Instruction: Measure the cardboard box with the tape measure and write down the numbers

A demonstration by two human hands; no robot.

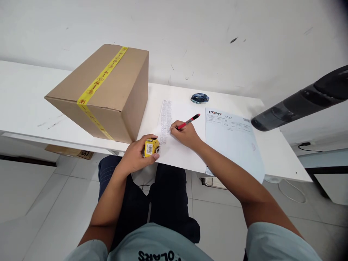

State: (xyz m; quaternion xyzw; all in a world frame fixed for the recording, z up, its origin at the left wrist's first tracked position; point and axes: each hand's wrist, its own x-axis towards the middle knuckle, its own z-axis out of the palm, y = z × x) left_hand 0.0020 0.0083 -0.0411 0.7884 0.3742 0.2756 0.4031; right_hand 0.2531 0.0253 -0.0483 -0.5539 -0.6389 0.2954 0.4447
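My left hand [136, 155] is closed round a yellow tape measure [150, 148] at the front edge of the white desk, over the lower left corner of a sheet. In my right hand [185, 134] is a red and black pen [189, 121], its upper end leaning to the right; the tip is hidden by my fingers. That hand rests on the white paper [187, 156], beside dense columns of small handwriting. A large brown cardboard box [108, 79] with yellow printed tape [95, 84] stands to the left of the paper.
A dark blue computer mouse [199, 98] lies behind the paper. To the right is a printed sheet headed PONY [231, 145], partly under my forearm. A dark cylindrical object [293, 105] juts in from the right. The desk [282, 156] backs onto a scuffed white wall.
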